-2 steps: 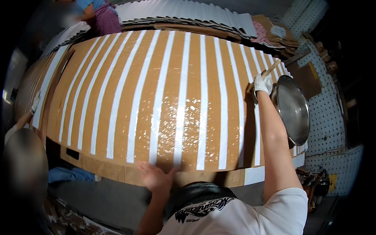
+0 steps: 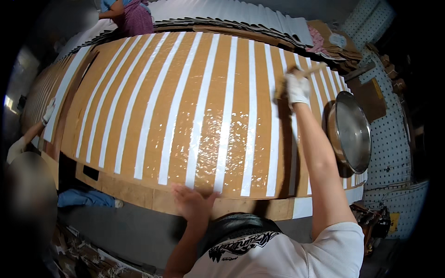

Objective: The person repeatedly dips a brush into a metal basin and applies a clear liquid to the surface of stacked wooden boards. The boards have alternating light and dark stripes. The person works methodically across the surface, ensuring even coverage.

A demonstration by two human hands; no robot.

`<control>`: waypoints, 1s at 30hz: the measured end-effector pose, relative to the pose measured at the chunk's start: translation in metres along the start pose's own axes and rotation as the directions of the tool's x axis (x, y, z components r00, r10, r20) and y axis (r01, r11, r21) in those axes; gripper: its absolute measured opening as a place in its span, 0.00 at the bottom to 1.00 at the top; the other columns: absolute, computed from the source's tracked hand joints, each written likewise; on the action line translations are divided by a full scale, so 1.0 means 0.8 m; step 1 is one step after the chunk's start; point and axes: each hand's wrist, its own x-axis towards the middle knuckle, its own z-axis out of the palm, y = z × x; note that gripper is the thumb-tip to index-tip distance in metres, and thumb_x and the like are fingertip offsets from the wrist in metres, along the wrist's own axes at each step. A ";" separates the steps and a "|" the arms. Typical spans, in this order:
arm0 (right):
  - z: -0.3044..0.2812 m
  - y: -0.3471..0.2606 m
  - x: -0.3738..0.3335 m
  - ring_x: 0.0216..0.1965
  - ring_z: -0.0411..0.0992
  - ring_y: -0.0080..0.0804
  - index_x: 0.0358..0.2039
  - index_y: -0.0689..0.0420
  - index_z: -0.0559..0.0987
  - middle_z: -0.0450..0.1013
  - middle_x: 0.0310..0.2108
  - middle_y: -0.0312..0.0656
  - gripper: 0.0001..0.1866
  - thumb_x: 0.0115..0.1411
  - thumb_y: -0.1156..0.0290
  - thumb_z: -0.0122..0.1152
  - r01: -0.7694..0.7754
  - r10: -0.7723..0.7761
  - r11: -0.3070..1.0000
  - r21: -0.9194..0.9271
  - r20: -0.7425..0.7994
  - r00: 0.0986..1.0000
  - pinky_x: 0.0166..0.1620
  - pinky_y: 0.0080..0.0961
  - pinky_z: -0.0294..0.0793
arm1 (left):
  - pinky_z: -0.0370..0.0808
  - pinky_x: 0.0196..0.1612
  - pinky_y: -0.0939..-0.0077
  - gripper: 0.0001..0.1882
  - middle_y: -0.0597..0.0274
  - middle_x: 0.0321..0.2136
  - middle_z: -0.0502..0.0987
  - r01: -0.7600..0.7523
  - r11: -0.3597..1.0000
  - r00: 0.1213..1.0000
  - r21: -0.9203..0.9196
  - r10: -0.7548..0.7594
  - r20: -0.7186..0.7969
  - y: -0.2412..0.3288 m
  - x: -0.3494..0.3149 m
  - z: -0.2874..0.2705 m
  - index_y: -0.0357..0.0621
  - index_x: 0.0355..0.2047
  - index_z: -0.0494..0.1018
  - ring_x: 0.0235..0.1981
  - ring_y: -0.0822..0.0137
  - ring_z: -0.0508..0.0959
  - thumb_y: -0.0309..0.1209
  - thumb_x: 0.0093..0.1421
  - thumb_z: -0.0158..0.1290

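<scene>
My right hand (image 2: 297, 88), in a white glove, is closed around a wooden-handled brush (image 2: 315, 69) over the right part of a striped surface. Motion blurs the brush head, which is at the left of the glove. The surface is brown with long white stripes (image 2: 227, 120), and its middle glistens as if wet. My bare left hand (image 2: 194, 202) rests at the near edge of this surface, thumb and fingers apart, holding nothing. Right of my right forearm, a round metal basin (image 2: 353, 132) sits tilted on the striped surface's right end.
Across the far side lie stacked white corrugated sheets (image 2: 232, 13). One person in a purple checked garment (image 2: 134, 19) stands at the far left. Another person's gloved hand (image 2: 49, 111) touches a second striped stack at the left. A wooden ledge (image 2: 139, 195) runs along the near side.
My right hand has swept left with the brush, away from the basin. My left hand stays at the near edge. The whole view has shifted slightly.
</scene>
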 end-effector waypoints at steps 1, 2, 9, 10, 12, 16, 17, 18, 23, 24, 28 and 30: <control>0.040 -0.036 -0.034 0.22 0.72 0.31 0.28 0.56 0.79 0.74 0.20 0.38 0.15 0.55 0.56 0.61 0.231 -0.216 0.918 -0.322 0.082 0.973 0.25 0.32 0.69 | 0.56 0.69 0.54 0.70 0.24 0.65 0.52 -0.024 1.000 1.000 -0.007 0.024 -0.002 0.003 0.001 -0.001 0.14 0.62 0.53 0.67 0.38 0.56 0.73 0.43 0.57; 0.090 -0.079 -0.098 0.22 0.72 0.31 0.27 0.56 0.79 0.75 0.22 0.40 0.15 0.56 0.57 0.60 0.188 -0.169 0.979 -0.085 0.187 0.968 0.26 0.33 0.70 | 0.56 0.68 0.54 0.69 0.24 0.65 0.52 -0.012 1.000 1.000 -0.007 0.012 -0.018 0.001 0.001 -0.004 0.13 0.61 0.54 0.67 0.38 0.57 0.73 0.43 0.58; 0.263 -0.125 -0.293 0.41 0.76 0.52 0.45 0.57 0.78 0.77 0.38 0.57 0.25 0.54 0.52 0.58 0.464 -0.392 0.879 -0.107 0.390 0.833 0.45 0.43 0.75 | 0.61 0.65 0.54 0.66 0.23 0.64 0.55 -0.094 0.993 0.966 -0.067 0.075 -0.247 0.001 -0.005 0.006 0.12 0.58 0.58 0.64 0.38 0.61 0.68 0.41 0.63; 0.255 -0.117 -0.284 0.41 0.75 0.53 0.45 0.57 0.78 0.77 0.39 0.57 0.25 0.54 0.52 0.58 0.438 -0.345 0.886 -0.152 0.413 0.842 0.46 0.43 0.75 | 0.62 0.65 0.54 0.66 0.22 0.63 0.55 -0.113 0.991 0.958 -0.067 0.091 -0.273 0.000 -0.004 0.007 0.12 0.58 0.58 0.64 0.38 0.62 0.67 0.41 0.63; 0.205 -0.103 -0.269 0.40 0.75 0.52 0.39 0.57 0.80 0.77 0.38 0.54 0.25 0.53 0.48 0.59 0.481 -0.399 0.866 -0.136 0.391 0.830 0.46 0.43 0.75 | 0.63 0.64 0.54 0.65 0.22 0.62 0.56 -0.109 0.994 0.954 -0.019 0.099 -0.283 -0.003 -0.003 0.006 0.12 0.57 0.60 0.62 0.38 0.63 0.67 0.42 0.63; 0.060 0.015 -0.185 0.37 0.72 0.27 0.53 0.56 0.73 0.75 0.36 0.37 0.25 0.54 0.66 0.67 0.292 -0.293 0.956 0.026 0.076 0.953 0.43 0.27 0.73 | 0.66 0.62 0.54 0.62 0.19 0.60 0.60 -0.135 0.991 0.944 0.023 0.136 -0.300 0.001 -0.005 0.007 0.12 0.55 0.64 0.60 0.37 0.67 0.69 0.44 0.60; 0.016 0.027 -0.179 0.38 0.72 0.25 0.56 0.56 0.71 0.75 0.37 0.37 0.28 0.53 0.68 0.67 0.082 -0.084 0.995 0.064 0.027 0.996 0.43 0.26 0.73 | 0.66 0.62 0.54 0.61 0.19 0.59 0.60 -0.135 0.989 0.944 0.056 0.146 -0.297 -0.002 -0.005 0.007 0.12 0.54 0.64 0.59 0.36 0.67 0.69 0.45 0.59; -0.033 0.068 -0.158 0.39 0.72 0.25 0.54 0.58 0.73 0.75 0.38 0.36 0.27 0.53 0.67 0.67 0.241 -0.236 0.970 0.026 -0.113 0.965 0.44 0.26 0.73 | 0.66 0.62 0.54 0.61 0.18 0.59 0.61 -0.149 0.985 0.940 0.086 0.168 -0.297 -0.002 -0.006 0.004 0.12 0.54 0.65 0.59 0.36 0.68 0.69 0.45 0.58; -0.159 0.083 -0.164 0.46 0.77 0.49 0.54 0.64 0.74 0.79 0.44 0.53 0.30 0.55 0.58 0.64 0.081 -0.307 0.817 -0.571 -0.312 0.899 0.51 0.39 0.75 | 0.68 0.60 0.55 0.58 0.16 0.57 0.62 -0.219 0.968 0.914 0.123 0.248 -0.321 -0.011 -0.005 0.007 0.13 0.52 0.67 0.57 0.35 0.70 0.69 0.49 0.55; -0.142 0.041 -0.191 0.49 0.76 0.49 0.55 0.63 0.74 0.79 0.45 0.53 0.30 0.54 0.59 0.65 0.125 -0.322 0.842 -0.525 -0.303 0.897 0.54 0.36 0.73 | 0.68 0.60 0.55 0.57 0.17 0.57 0.63 -0.199 0.972 0.916 0.127 0.230 -0.329 -0.012 -0.007 0.002 0.14 0.52 0.68 0.56 0.35 0.70 0.68 0.49 0.56; -0.037 -0.038 -0.265 0.24 0.75 0.36 0.20 0.55 0.81 0.76 0.20 0.46 0.22 0.59 0.48 0.60 0.099 -0.051 0.947 -0.305 0.162 0.985 0.31 0.34 0.73 | 0.74 0.48 0.56 0.54 0.21 0.52 0.70 -0.285 0.952 0.829 0.115 0.305 -0.469 -0.024 -0.009 0.004 0.16 0.50 0.70 0.51 0.37 0.75 0.65 0.47 0.59; 0.042 -0.090 -0.326 0.23 0.75 0.36 0.22 0.52 0.80 0.76 0.19 0.44 0.21 0.60 0.48 0.58 0.258 -0.144 0.926 -0.276 0.373 0.917 0.28 0.36 0.73 | 0.74 0.48 0.55 0.47 0.24 0.53 0.69 -0.280 0.954 0.830 0.109 0.297 -0.471 -0.035 -0.008 0.007 0.17 0.51 0.69 0.52 0.38 0.74 0.58 0.52 0.58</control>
